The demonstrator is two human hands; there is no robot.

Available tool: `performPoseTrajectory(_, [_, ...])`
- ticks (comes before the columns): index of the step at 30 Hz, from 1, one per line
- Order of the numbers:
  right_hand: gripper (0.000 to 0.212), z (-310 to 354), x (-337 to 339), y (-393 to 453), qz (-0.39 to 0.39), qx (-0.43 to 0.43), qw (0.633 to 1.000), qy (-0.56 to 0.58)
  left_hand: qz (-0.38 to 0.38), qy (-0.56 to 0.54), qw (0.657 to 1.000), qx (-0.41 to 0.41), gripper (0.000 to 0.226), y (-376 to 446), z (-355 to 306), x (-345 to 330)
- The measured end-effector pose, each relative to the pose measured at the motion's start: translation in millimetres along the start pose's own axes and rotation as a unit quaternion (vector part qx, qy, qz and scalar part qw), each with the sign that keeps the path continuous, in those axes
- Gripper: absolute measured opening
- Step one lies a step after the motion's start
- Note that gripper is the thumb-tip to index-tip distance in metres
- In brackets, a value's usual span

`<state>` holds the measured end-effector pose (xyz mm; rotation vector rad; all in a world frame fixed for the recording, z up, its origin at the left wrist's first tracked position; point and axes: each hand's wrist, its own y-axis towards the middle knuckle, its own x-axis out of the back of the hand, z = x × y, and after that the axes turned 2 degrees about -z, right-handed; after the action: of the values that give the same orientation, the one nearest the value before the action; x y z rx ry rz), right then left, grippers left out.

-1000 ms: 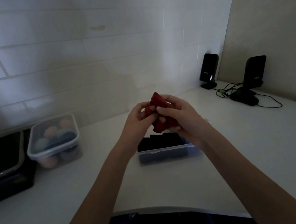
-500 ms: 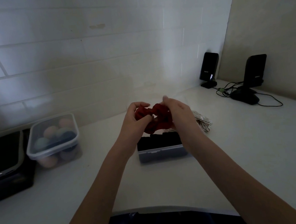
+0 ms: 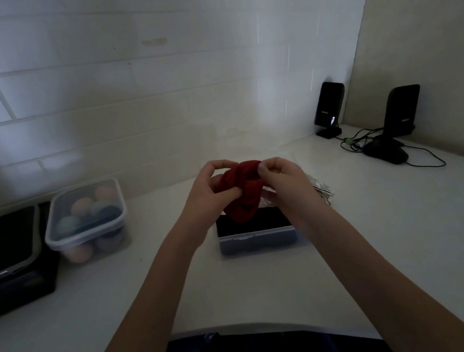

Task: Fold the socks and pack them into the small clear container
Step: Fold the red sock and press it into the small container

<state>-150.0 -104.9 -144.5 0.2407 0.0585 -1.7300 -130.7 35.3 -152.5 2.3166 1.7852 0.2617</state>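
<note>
Above the clear container [image 3: 258, 238], bunched dark-red sock [image 3: 243, 195], gripped by both hands [image 3: 251, 186]

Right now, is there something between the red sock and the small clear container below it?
Nothing visible stands between them. The red sock, held by the left hand and right hand, hangs just above the small clear container, whose top is open. Dark items already lie inside it.

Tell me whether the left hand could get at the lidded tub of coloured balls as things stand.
Probably yes, once freed. The left hand and right hand both grip the red sock. The countertop between it and the lidded tub looks open.
</note>
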Motion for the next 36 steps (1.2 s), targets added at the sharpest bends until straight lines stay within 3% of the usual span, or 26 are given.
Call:
performPoseTrajectory(7, [0.015, -5, -4, -2, 0.003, -0.099, 0.986, 0.134, 0.038, -0.076, 0.996, 0.02, 0.043, -5, 2, -1])
performPoseTrajectory(10, [0.014, -4, 5, -4, 0.067, -0.024, 0.997, -0.025, 0.005, -0.038, 0.999, 0.006, 0.041, -5, 8, 0])
performPoseTrajectory(12, [0.014, -5, 7, -8, 0.113, 0.078, 0.979, -0.149, 0.005, -0.006, 1.0, -0.007, 0.037, -4, 11, 1])
performPoseTrajectory(14, [0.017, -6, 9, -8, 0.102, 0.153, 0.964, -0.194, -0.004, 0.0, 1.0, -0.009, 0.035, -3, 13, 1])
performPoseTrajectory(19, [0.008, -5, 18, 0, 0.046, 0.119, 0.968, -0.215, 0.018, -0.023, 0.999, 0.018, 0.035, 0, 11, 12])
performPoseTrajectory(23, [0.019, -2, 23, 7, 0.068, 0.091, 0.931, -0.346, 0.096, 0.079, 0.992, 0.023, 0.037, 0, 1, 22])
performPoseTrajectory(27, [0.029, 0, 21, 10, 0.141, 0.086, 0.852, -0.498, 0.133, 0.272, 0.953, 0.014, 0.039, 2, -5, 27])
performPoseTrajectory(31, [0.041, -8, 15, 9, 0.225, 0.076, 0.801, -0.549, 0.158, 0.39, 0.907, 0.016, 0.031, 4, -9, 26])
performPoseTrajectory(36, [0.035, -14, 11, 12, 0.24, 0.075, 0.767, -0.59, 0.151, 0.55, 0.821, -0.006, 0.019, 3, -18, 15])
